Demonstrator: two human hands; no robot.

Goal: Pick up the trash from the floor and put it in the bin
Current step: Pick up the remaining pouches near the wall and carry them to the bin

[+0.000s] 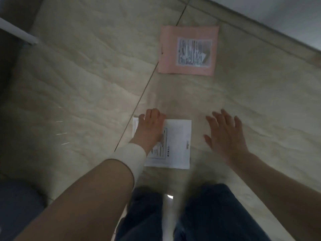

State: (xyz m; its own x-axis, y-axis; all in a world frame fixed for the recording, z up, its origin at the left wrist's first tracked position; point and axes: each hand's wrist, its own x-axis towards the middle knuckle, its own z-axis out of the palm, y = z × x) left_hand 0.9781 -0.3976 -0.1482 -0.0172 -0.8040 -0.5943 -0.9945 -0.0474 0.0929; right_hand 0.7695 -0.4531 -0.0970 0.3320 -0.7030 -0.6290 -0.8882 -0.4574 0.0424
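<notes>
A white mailer envelope (177, 145) with a printed label lies flat on the beige tiled floor just ahead of my legs. My left hand (150, 127) rests on its left part, fingers curled over the far left edge; whether it grips it I cannot tell. My right hand (225, 134) hovers to the right of the envelope, fingers spread, holding nothing. Farther ahead a pink mailer (173, 49) with a shipping label lies flat on the floor. No bin is in view.
A wall base (260, 30) runs diagonally across the upper right. A dark piece of furniture with a white bar (17, 32) stands at the upper left. A blue-grey object (17, 206) sits at the lower left. My legs in dark trousers (208, 214) fill the bottom.
</notes>
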